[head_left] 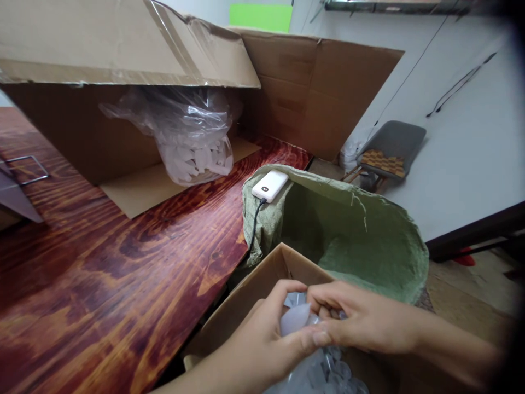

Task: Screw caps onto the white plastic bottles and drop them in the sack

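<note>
My left hand (273, 331) is curled around a translucent whitish plastic piece (296, 318) with a pointed tip, its thumb along the near side. My right hand (361, 318) meets it from the right with fingers bent inward and closed; whatever they grip is hidden behind the fingers. The two thumbs lie against each other. Both hands are over an open cardboard box (235, 313). Beneath them lie several small clear plastic parts (338, 372), partly covered by my hands and wrists.
A green woven sack (381, 235) stands open beyond the box. On its rim rests a white power bank (270, 185) with a black cable (254, 221). On the reddish wooden table (135, 279), a large carton (295, 82) lies open, with a clear bag of whitish pieces (197, 153) at its mouth.
</note>
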The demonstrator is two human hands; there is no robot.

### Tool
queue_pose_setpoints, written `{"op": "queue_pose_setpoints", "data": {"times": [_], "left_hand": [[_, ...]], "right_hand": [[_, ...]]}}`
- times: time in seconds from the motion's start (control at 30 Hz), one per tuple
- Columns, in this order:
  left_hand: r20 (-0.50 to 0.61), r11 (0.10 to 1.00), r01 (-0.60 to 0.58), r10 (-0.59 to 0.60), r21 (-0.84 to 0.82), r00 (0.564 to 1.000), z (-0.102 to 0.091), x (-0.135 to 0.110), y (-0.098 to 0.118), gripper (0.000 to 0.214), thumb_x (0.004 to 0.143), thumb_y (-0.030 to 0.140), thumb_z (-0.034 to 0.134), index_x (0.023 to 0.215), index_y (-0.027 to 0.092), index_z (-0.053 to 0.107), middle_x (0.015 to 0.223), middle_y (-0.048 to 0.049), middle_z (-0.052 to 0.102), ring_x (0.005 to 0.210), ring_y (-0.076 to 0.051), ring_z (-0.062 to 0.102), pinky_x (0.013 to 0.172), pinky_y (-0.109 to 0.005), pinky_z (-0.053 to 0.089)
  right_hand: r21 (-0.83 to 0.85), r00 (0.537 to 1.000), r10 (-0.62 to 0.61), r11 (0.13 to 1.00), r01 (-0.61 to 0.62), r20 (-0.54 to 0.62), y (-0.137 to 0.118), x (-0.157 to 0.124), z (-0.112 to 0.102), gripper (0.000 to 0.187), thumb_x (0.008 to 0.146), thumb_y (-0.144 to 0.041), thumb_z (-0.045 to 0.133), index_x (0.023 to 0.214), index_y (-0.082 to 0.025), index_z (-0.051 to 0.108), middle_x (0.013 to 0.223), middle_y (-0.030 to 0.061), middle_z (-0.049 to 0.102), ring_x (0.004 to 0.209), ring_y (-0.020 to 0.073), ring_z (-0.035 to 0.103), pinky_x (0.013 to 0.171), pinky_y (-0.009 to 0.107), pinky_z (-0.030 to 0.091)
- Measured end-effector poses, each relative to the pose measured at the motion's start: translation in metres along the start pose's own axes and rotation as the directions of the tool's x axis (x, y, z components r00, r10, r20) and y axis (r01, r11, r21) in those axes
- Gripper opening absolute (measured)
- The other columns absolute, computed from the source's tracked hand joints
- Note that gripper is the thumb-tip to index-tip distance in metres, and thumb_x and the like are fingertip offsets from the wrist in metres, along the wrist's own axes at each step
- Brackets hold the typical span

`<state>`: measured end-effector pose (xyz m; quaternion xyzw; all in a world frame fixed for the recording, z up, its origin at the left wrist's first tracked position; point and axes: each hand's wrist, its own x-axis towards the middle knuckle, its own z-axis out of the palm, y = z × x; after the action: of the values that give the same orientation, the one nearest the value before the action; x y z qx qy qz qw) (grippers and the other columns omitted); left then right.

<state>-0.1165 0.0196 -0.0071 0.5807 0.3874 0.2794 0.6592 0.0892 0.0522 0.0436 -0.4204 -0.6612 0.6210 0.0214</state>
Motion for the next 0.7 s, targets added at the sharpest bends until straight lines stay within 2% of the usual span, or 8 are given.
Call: {"op": "queue_pose_setpoints", "data": {"times": [0.13, 0.23, 0.37, 0.4, 0.47, 0.57, 0.63, 0.7], "left_hand": [[-0.014, 1.0, -0.019, 0.019, -0.023, 1.0, 0.002, 0.001, -0.006, 0.056, 0.077, 0.054, 0.07, 0.123, 0.025, 0.056, 0.104, -0.0065, 0.064, 0.1, -0.026, 0.059, 0.082, -0.033, 0.048], [-0.135, 0.987, -0.008, -0.014, -0.159, 0.991, -0.002, 0.01, -0.007, 0.047, 0.075, 0.056, 0.071, 0.105, 0.021, 0.06, 0.083, -0.0016, 0.061, 0.072, -0.016, 0.059, 0.063, -0.024, 0.047], [-0.259, 0.933, 0.061, -0.161, -0.354, 0.952, -0.006, 0.025, -0.009, 0.049, 0.082, 0.067, 0.054, 0.091, 0.02, 0.052, 0.059, 0.0064, 0.045, 0.041, -0.009, 0.041, 0.039, -0.021, 0.037], [-0.26, 0.92, 0.073, -0.184, -0.385, 0.948, -0.007, 0.027, -0.01, 0.049, 0.083, 0.068, 0.052, 0.09, 0.019, 0.051, 0.059, 0.0066, 0.044, 0.041, -0.009, 0.041, 0.04, -0.021, 0.037], [-0.248, 0.881, 0.094, -0.231, -0.463, 0.941, -0.007, 0.029, -0.01, 0.047, 0.082, 0.065, 0.056, 0.089, 0.019, 0.049, 0.064, 0.0056, 0.046, 0.047, -0.008, 0.044, 0.045, -0.021, 0.039], [-0.209, 0.82, 0.124, -0.284, -0.559, 0.936, -0.006, 0.028, -0.007, 0.043, 0.079, 0.056, 0.066, 0.089, 0.019, 0.046, 0.069, 0.0057, 0.046, 0.056, -0.007, 0.045, 0.054, -0.02, 0.041], [-0.184, 0.793, 0.137, -0.299, -0.594, 0.936, -0.006, 0.026, -0.004, 0.041, 0.076, 0.047, 0.071, 0.091, 0.019, 0.044, 0.072, 0.0057, 0.047, 0.06, -0.008, 0.047, 0.06, -0.021, 0.043], [-0.164, 0.78, 0.146, -0.304, -0.608, 0.939, -0.006, 0.025, -0.004, 0.04, 0.075, 0.04, 0.073, 0.093, 0.019, 0.044, 0.076, 0.0042, 0.051, 0.067, -0.009, 0.05, 0.065, -0.023, 0.043]], "right_hand": [[-0.063, 1.0, 0.021, 0.998, -0.021, 0.0, -0.001, -0.002, 0.001, 0.03, 0.088, -0.043, 0.059, 0.08, -0.016, 0.051, 0.066, -0.005, 0.041, 0.06, 0.0088, 0.034, 0.051, 0.022, 0.025], [-0.078, 0.999, 0.046, 0.996, -0.046, -0.002, -0.004, -0.002, 0.003, 0.031, 0.088, -0.041, 0.059, 0.072, -0.015, 0.051, 0.064, -0.0043, 0.042, 0.059, 0.0085, 0.035, 0.051, 0.021, 0.027], [-0.012, 0.994, 0.019, 1.0, -0.018, 0.111, -0.011, -0.001, 0.008, 0.027, 0.072, -0.039, 0.074, 0.077, -0.014, 0.062, 0.06, -0.0045, 0.048, 0.055, 0.0083, 0.041, 0.05, 0.019, 0.03], [0.058, 0.997, -0.019, 0.998, 0.014, 0.075, -0.012, 0.0, 0.009, 0.027, 0.071, -0.038, 0.075, 0.078, -0.014, 0.063, 0.059, -0.0045, 0.048, 0.054, 0.0081, 0.04, 0.05, 0.019, 0.03], [0.256, 0.983, -0.083, 0.959, 0.124, -0.165, -0.013, 0.003, 0.011, 0.031, 0.078, -0.045, 0.069, 0.077, -0.016, 0.058, 0.057, -0.0053, 0.045, 0.05, 0.0075, 0.036, 0.047, 0.02, 0.027], [0.42, 0.832, -0.011, 0.859, 0.291, -0.555, -0.013, 0.012, 0.01, 0.041, 0.093, -0.059, 0.042, 0.085, -0.019, 0.049, 0.058, -0.0075, 0.035, 0.045, 0.007, 0.026, 0.046, 0.022, 0.027], [0.407, 0.784, 0.038, 0.87, 0.279, -0.62, -0.013, 0.018, 0.008, 0.038, 0.093, -0.058, 0.04, 0.098, -0.02, 0.046, 0.066, -0.0071, 0.036, 0.049, 0.0071, 0.029, 0.051, 0.022, 0.031], [0.382, 0.794, 0.079, 0.902, 0.2, -0.603, -0.014, 0.022, 0.009, 0.036, 0.09, -0.051, 0.049, 0.107, -0.02, 0.042, 0.071, -0.0062, 0.039, 0.055, 0.0081, 0.034, 0.054, 0.022, 0.033]]}}
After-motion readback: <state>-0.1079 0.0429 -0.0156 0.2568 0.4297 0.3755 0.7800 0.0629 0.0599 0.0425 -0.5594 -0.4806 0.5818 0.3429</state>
